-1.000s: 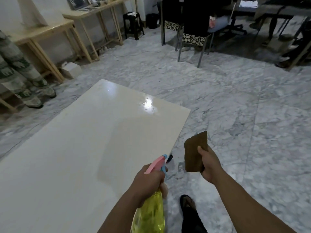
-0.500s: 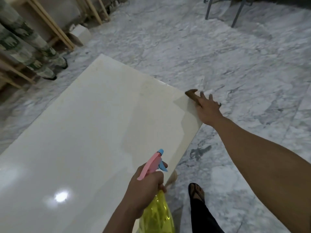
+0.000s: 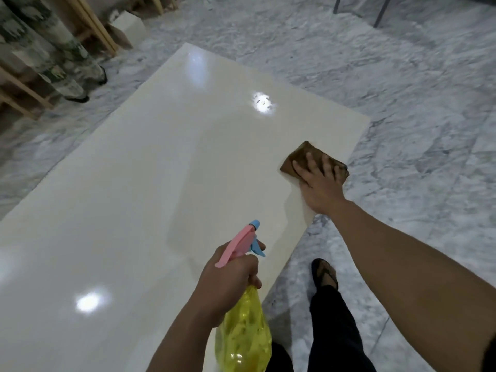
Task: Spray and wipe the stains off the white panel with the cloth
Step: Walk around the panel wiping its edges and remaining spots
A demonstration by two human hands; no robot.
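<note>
Right hand [image 3: 320, 187] presses the cloth [image 3: 300, 157] flat, fingers [image 3: 311, 162] spread, at the panel [image 3: 161, 183]'s right edge (its long axis runs away leftward, so wiping goes that way), while the left hand [image 3: 228, 280] grips the bottle [image 3: 243, 336].

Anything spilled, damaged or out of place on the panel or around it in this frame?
Nothing stands out. The white panel lies flat on the marble floor, glossy, with no stain or spill visible. The right hand presses the brown cloth near its edge; the left hand grips the spray bottle upright.
</note>
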